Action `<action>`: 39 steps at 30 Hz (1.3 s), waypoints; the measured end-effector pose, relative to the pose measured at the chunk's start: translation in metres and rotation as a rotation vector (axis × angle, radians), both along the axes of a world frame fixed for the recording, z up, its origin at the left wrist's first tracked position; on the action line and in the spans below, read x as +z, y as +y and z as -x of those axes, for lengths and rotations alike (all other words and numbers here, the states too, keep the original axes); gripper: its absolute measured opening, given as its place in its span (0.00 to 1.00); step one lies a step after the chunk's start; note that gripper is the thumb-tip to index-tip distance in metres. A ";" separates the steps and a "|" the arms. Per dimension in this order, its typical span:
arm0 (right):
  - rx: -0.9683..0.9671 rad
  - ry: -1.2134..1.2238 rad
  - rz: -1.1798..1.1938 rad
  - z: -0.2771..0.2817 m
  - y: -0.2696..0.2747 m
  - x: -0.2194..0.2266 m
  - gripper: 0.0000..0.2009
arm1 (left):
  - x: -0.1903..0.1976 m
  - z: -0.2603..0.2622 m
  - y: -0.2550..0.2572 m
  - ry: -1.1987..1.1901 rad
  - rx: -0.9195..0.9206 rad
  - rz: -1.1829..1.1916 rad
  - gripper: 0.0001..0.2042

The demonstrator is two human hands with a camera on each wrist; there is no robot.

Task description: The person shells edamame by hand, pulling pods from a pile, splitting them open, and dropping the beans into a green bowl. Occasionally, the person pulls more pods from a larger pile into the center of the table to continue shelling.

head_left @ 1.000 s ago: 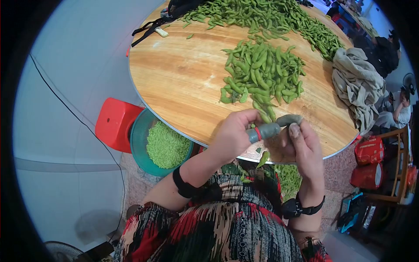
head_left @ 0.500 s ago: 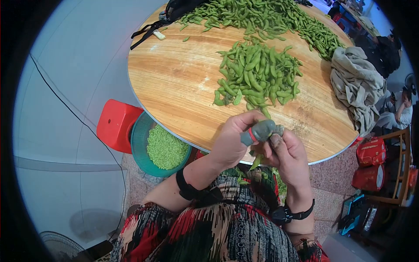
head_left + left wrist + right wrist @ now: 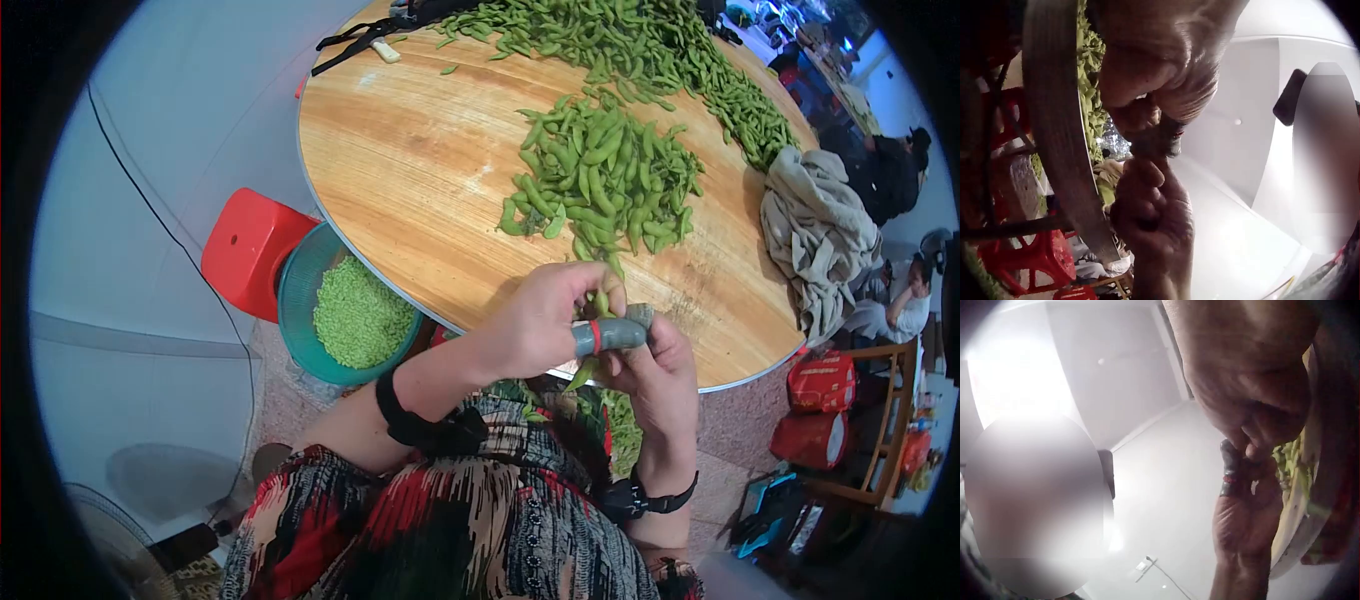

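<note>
At the near edge of the round wooden table (image 3: pixel 400 200), both hands meet with their fingertips together. The left hand (image 3: pixel 545 318) has curled fingers pinching a green pod (image 3: pixel 601 302); its thumb wears a grey cover with a red band. The right hand (image 3: pixel 660 375), with a grey cover on one finger, touches the left thumb's cover, fingers curled round a pod (image 3: pixel 582 375) hanging below. A small heap of pods (image 3: pixel 605 175) lies just beyond the hands. In the left wrist view the right hand (image 3: pixel 1154 225) is in shadow; in the right wrist view the left hand (image 3: pixel 1244 519) shows.
A larger pod heap (image 3: pixel 620 40) covers the far side, with a crumpled grey cloth (image 3: pixel 820 225) at the right edge. Below left are a teal basket (image 3: pixel 300 300) of shelled beans and a red stool (image 3: pixel 250 250). Red bags (image 3: pixel 820 380) and a wooden chair (image 3: pixel 890 440) stand at right.
The head view has shifted slightly. Both hands have stayed together, moving a little left from their place one second ago; the right hand has come closer to the left, with a pod hanging beneath.
</note>
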State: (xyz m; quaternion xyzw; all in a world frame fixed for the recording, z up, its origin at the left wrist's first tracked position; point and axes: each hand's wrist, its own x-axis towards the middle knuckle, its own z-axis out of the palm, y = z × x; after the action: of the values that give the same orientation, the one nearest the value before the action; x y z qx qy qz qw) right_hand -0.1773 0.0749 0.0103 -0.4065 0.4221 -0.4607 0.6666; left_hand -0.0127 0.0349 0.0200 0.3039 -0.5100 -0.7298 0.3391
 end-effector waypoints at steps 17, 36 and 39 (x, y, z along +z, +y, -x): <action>0.123 -0.101 -0.090 0.002 -0.002 0.014 0.14 | -0.023 -0.023 -0.016 0.503 -0.211 -0.267 0.09; 0.188 0.144 0.167 -0.003 -0.005 0.016 0.14 | -0.020 -0.003 -0.003 0.096 0.320 0.382 0.05; 0.116 0.127 0.091 -0.007 -0.004 0.010 0.16 | -0.011 -0.003 0.005 0.130 0.287 0.034 0.04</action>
State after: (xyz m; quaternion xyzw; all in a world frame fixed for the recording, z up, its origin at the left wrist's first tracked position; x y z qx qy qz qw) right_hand -0.1705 0.0712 0.0205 -0.4884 0.4180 -0.4134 0.6448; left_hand -0.0101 0.0402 0.0091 0.3202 -0.4504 -0.6833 0.4772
